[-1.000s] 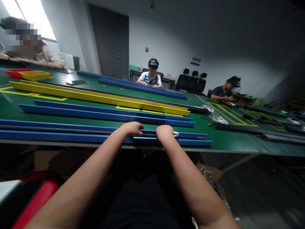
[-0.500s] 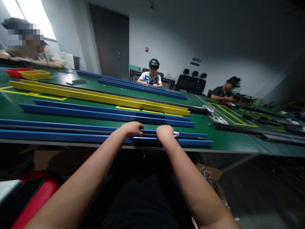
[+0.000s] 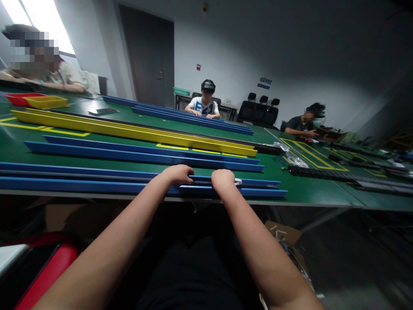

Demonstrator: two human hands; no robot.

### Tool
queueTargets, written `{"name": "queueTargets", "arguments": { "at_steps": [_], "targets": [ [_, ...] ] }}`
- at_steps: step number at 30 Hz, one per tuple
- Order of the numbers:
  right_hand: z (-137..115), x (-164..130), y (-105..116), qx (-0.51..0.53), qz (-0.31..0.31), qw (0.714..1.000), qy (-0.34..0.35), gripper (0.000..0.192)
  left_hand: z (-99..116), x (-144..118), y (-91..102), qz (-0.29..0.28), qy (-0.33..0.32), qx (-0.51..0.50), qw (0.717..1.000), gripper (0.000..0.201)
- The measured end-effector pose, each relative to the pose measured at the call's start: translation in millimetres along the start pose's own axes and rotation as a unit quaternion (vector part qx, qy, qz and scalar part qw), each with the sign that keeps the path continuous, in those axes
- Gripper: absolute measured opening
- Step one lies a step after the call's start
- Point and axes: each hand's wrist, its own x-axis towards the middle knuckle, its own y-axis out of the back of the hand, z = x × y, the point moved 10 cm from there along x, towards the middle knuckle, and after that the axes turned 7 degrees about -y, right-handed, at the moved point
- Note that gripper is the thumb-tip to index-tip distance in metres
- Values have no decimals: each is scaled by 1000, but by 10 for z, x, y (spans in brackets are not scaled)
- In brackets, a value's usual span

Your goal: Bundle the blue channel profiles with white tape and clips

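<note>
We've got our left hand [image 3: 177, 174] and right hand [image 3: 222, 178] both curled down over the nearest blue rail [image 3: 97, 186] at the green table's [image 3: 309, 193] front edge; right fingers also pinch a small white piece [image 3: 238, 181].

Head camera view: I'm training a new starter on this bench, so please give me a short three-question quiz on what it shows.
1. True or false: both hands rest on the nearest long blue plastic channel.
2. Which colour is the long channel lying beyond the blue ones: A red, B yellow, C white?
3. Fill in: the small white ring lies beside the ___ hand.

Key: 1 true, left hand and right hand both on it. 2 B. 3 right.
</note>
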Motion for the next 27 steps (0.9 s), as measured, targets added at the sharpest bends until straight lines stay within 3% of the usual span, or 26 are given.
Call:
{"name": "queueTargets", "arguments": {
  "at_steps": [12, 15, 21, 27],
  "targets": [
    [21, -31, 37, 4, 8, 1000, -2, 32, -31, 76, -69, -23, 26, -1, 999, 44],
    [20, -13, 20, 5, -2, 1000, -6, 32, 97, 172, -88, -29, 18, 20, 999, 42],
    [17, 17, 7, 4, -6, 1000, -3, 33, 576, 436, -141, -17, -53, 24, 998, 34],
    [5, -14, 25, -3, -5, 1000, 13, 32, 536, 436, -186, 0, -62, 5, 998, 32]
  ]
}}
